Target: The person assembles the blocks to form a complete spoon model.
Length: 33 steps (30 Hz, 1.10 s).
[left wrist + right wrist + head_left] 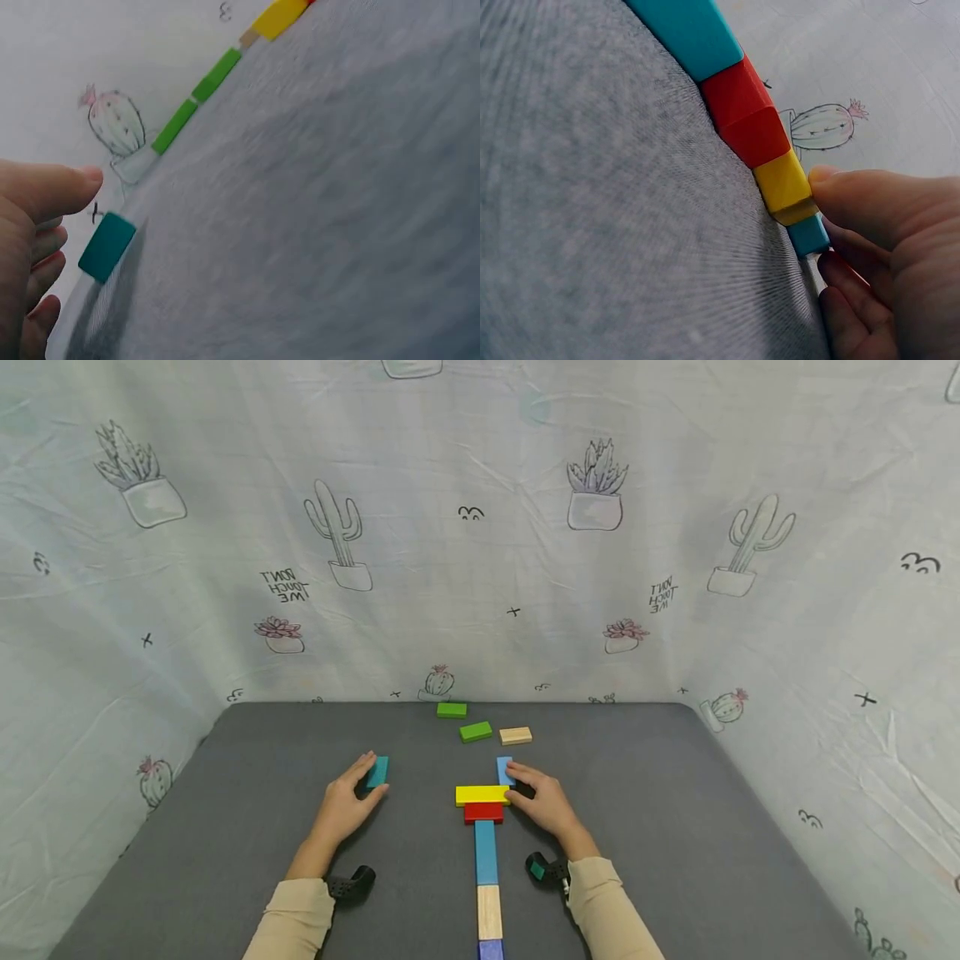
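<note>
A teal block [378, 772] lies on the table beside the fingers of my left hand [347, 806]. In the left wrist view, the thumb stands apart from this block, with a gap between them. My right hand [551, 806] reaches to a light blue block [504, 769]. Its index fingertip is at that block's right side, and its thumb tip is at the right end of a yellow block [480, 795]. Whether they press cannot be seen. Below the yellow block come a red block [483, 812], a longer blue block [486, 852], a wooden block [490, 912] and a purple-blue block [491, 950] in a line.
Farther back lie one green block [452, 711], a second green block [476, 732] and a plain wooden block [515, 736]. A cloth printed with cacti [480, 568] hangs behind the grey table [637, 760] and along its sides.
</note>
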{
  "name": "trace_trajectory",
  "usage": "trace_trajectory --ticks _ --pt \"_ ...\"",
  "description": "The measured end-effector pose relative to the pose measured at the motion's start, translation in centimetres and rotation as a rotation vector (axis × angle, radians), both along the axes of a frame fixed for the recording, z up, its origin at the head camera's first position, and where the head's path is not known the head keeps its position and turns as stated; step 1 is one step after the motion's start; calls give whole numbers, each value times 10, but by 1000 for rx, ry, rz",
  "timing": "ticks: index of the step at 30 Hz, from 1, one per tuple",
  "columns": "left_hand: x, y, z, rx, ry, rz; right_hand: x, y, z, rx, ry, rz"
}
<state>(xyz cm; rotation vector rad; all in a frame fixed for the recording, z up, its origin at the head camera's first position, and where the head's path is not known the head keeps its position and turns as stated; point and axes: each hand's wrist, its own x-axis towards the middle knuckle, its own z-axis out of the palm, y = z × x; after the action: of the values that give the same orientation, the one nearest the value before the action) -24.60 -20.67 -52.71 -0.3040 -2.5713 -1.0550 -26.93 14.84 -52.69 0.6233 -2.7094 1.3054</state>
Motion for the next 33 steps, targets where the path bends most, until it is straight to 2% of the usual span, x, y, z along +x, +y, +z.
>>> trace_trajectory --ticks 3,7,12,16,19,24,33 --pt "-6 -7 -3 0 -37 -1 0 0 0 4 -2 -1" --pt "-11 -14 -1 -29 -136 -19 1 -1 -2 0 -6 0" --pt "-13 -21 4 -70 -258 -64 1 -1 -1 -4 -6 6" --pt "-15 -23 7 -90 -308 -100 -1 -1 -1 -4 -4 2" --pt "-16 -24 7 -82 -332 -110 -1 -1 -1 1 -5 0" --pt "-15 -25 6 -28 -349 -88 -1 0 -1 1 -8 4" --pt "-11 -23 2 97 -321 -50 -1 -1 0 -2 6 1"
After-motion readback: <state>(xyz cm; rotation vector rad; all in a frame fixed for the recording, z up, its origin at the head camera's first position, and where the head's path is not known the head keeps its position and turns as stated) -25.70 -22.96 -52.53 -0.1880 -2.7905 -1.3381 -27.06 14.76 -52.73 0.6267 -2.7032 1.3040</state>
